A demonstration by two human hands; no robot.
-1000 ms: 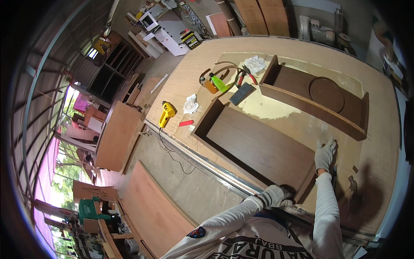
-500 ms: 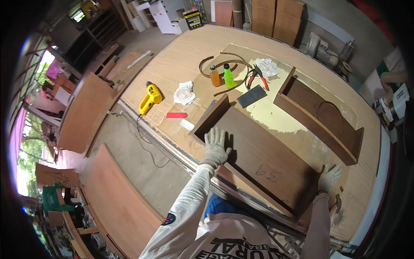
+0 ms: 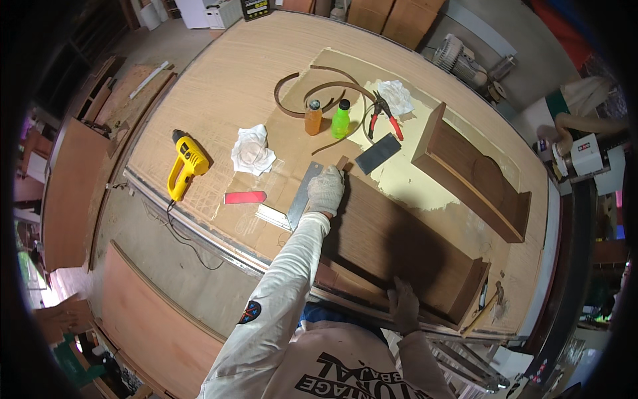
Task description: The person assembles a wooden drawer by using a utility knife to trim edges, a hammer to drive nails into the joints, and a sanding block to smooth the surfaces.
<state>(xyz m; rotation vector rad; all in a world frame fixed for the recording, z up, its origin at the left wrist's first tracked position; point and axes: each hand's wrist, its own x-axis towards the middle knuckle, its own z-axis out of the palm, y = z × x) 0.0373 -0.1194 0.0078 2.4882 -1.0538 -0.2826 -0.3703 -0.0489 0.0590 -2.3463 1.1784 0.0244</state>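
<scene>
A shallow brown wooden box (image 3: 412,233) with raised ends and a near rail lies slanted along the table's front edge. My gloved left hand (image 3: 327,191) is closed round the board at its far-left end, and the top of that board shows past the fingers. At the near long side, my gloved right hand (image 3: 403,306) grips the rail, in shadow, with its fingers over the edge. A metal try square (image 3: 304,194) with a pale stock lies just left of my left hand. By the box's right end lies a hammer (image 3: 497,296).
A second curved wooden box (image 3: 468,176) stands at right. Across the table lie a yellow heat gun (image 3: 189,163) with a cord, a red scraper-like strip (image 3: 244,197), crumpled cloth (image 3: 252,150), orange (image 3: 313,118) and green (image 3: 341,120) bottles, red-handled pliers (image 3: 383,116), a dark block (image 3: 378,153) and brown edging strips (image 3: 286,93).
My left hand went from lying flat with spread fingers to gripping the box's left end. My right hand left the right end for the near rail. The view has shifted.
</scene>
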